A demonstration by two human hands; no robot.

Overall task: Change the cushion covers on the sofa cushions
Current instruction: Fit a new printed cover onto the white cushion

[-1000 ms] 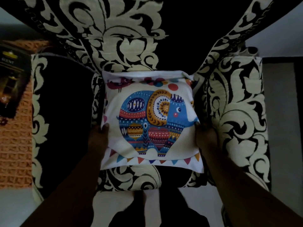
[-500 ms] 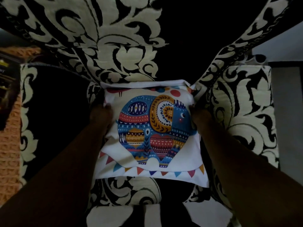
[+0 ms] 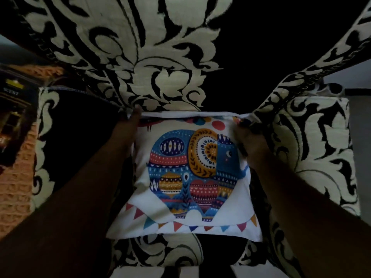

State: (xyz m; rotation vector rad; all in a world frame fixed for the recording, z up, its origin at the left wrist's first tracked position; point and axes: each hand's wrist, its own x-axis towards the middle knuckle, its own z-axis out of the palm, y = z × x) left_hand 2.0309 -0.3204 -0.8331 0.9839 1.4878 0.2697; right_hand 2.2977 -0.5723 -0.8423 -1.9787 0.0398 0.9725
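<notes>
A white cushion (image 3: pixel 186 223) printed with a colourful elephant and a row of small flags lies on the seat of a black-and-cream patterned sofa chair (image 3: pixel 152 81). Its far edge is pushed against the chair's backrest. My left hand (image 3: pixel 125 133) lies along the cushion's far left corner, fingers reaching up to the backrest seam. My right hand (image 3: pixel 248 141) grips the far right corner beside the armrest (image 3: pixel 313 149). Both forearms run along the cushion's sides. The scene is dim, so the fingertips are hard to make out.
The chair's left armrest (image 3: pixel 46 137) and right armrest wall in the cushion. An orange knitted cloth (image 3: pixel 16 189) with a dark box (image 3: pixel 12 109) on it lies at the left. Pale floor (image 3: pixel 359 121) shows at the right.
Both hands have slid from the cushion's middle sides up to its far corners, and the cushion has been pushed back against the backrest. My head has come closer.
</notes>
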